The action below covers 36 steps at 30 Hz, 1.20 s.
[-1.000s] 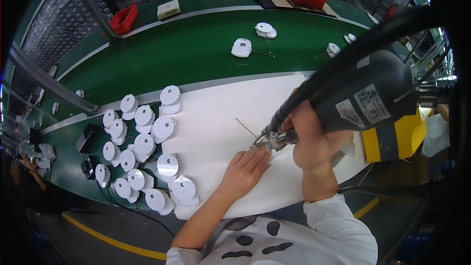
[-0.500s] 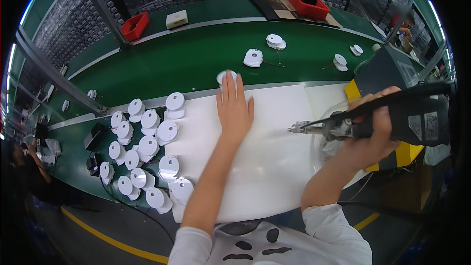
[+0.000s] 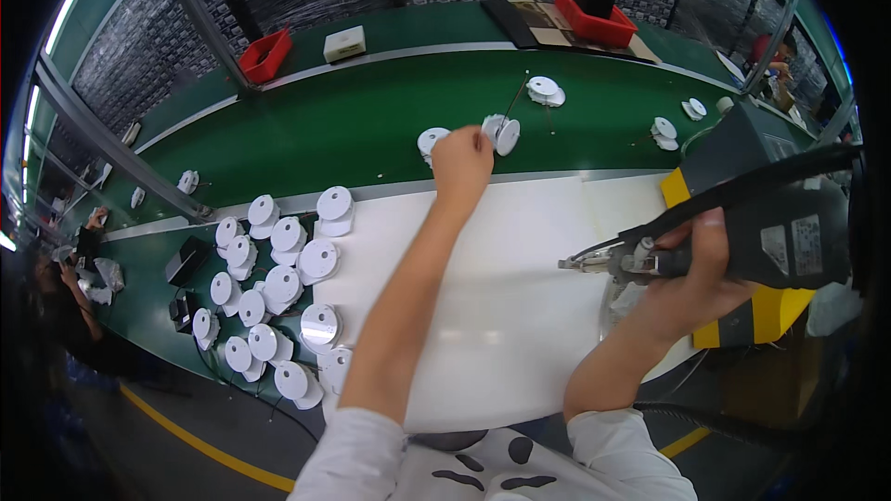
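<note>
My left hand (image 3: 462, 165) reaches over the green belt, its fingers closed on the edge of a white round unit (image 3: 507, 136) that is tilted up with a thin dark wire. Just left of that hand lies another white disc-shaped unit (image 3: 432, 141). In my right hand (image 3: 691, 292) is a black power screwdriver (image 3: 780, 237) with a metal nose (image 3: 594, 263) pointing left above the white work board (image 3: 501, 334). Left of the board stand several white units (image 3: 283, 283) in a cluster, each with a round disc on top.
More white units (image 3: 546, 91) lie on the green belt (image 3: 343, 111). Behind it are red bins (image 3: 266, 56) and a small white box (image 3: 344, 44). A yellow-and-black machine (image 3: 761, 315) stands at right. Black boxes (image 3: 187, 260) sit at left; another person (image 3: 74, 288) works farther left.
My left hand has left the unit at the board's far edge and moved right and away to close on another, tilting it. The right hand keeps the screwdriver.
</note>
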Each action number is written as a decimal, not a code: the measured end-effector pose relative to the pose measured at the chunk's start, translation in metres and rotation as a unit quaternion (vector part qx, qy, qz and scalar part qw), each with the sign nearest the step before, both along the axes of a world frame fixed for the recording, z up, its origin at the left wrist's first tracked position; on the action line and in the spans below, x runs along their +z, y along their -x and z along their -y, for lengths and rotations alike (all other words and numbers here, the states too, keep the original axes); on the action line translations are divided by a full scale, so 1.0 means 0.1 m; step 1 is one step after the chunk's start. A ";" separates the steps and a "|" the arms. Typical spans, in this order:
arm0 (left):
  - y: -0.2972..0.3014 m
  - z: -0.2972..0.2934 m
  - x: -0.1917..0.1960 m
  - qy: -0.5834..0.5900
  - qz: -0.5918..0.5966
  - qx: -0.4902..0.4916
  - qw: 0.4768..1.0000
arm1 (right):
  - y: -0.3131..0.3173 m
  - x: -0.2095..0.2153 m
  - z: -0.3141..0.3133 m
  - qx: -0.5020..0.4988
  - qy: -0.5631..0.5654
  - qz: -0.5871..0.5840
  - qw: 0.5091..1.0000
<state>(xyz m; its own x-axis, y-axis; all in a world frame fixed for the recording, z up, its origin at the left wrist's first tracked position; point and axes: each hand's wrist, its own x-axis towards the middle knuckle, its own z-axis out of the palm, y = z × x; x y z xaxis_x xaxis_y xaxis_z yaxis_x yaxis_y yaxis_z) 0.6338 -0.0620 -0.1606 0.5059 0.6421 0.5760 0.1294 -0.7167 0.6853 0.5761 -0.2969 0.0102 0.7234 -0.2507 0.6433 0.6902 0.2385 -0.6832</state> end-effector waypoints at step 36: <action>2.11 1.24 -0.37 -0.303 -0.167 -0.193 0.918 | 0.25 -0.20 -0.36 0.234 0.042 0.029 0.971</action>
<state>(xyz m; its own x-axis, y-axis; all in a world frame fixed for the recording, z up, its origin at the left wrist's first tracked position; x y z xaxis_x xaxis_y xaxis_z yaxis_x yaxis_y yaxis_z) 0.4227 -0.1861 -0.1974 0.8420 -0.0098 0.5395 -0.0844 -0.9899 0.1136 0.5513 -0.2612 -0.0094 0.7077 0.1520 0.6900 0.5574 0.4799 -0.6775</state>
